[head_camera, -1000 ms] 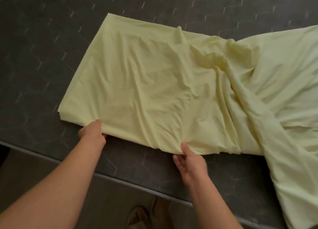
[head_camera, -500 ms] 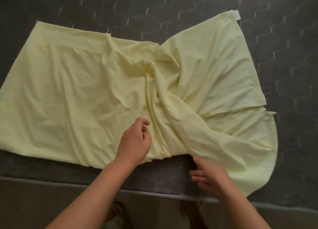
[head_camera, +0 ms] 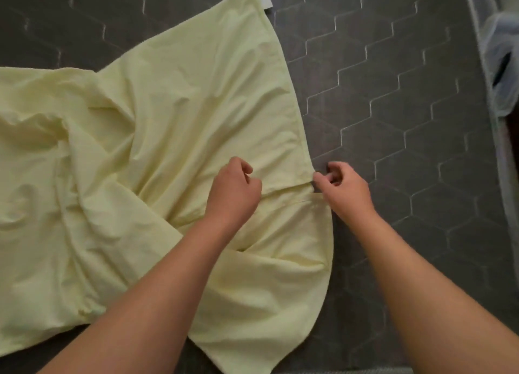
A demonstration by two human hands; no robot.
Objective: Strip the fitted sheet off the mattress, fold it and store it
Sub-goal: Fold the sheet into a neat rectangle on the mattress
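Dark mattress [head_camera: 393,121], yellow sheet [head_camera: 182,107], right hand [head_camera: 345,188] pinching edge, container [head_camera: 502,64] beyond

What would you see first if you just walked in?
A big pale yellow crumpled fabric sheet sprawls over the left and middle of a dark grey hexagon-quilted mattress. Near the middle, the left hand rests curled on it, and the right hand pinches its right edge.

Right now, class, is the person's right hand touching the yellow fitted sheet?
Touching. The head view shows the right hand pinching the right edge of the fitted sheet between thumb and fingers, with no gap.
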